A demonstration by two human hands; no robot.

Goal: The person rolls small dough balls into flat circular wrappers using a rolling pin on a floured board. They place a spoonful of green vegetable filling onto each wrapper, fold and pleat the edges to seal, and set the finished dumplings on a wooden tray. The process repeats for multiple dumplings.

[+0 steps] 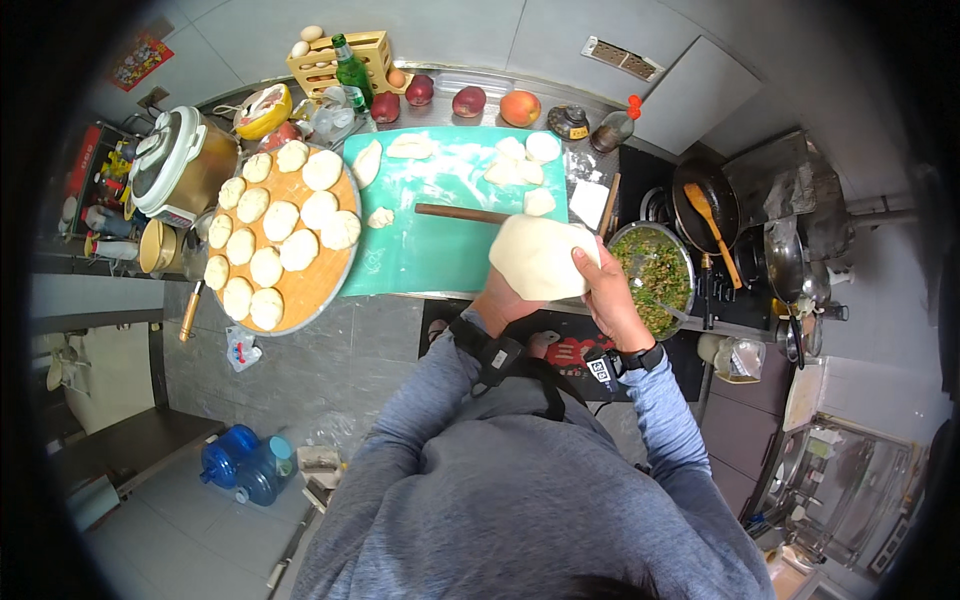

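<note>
A broad, thin sheet of dough point(536, 259) is held up over the front right edge of a green mat point(450, 255). My left hand point(504, 301) supports it from below, its fingers hidden under the sheet. With thumb on top, my right hand point(606, 281) grips the sheet's right edge. Behind the sheet a wooden rolling pin point(457, 213) lies on the mat, its right end covered. Just right of my right hand stands a metal bowl of chopped green filling point(656, 274) with a utensil in it. Several dough pieces point(514, 172) rest on the floured mat.
At left, a round wooden board point(319, 281) bears several filled dough rounds and overhangs the counter edge. Along the back stand a green glass bottle point(352, 75), a wooden egg rack point(375, 49) and fruit point(469, 102). A frying pan with a wooden spatula point(701, 202) sits on the stove at right.
</note>
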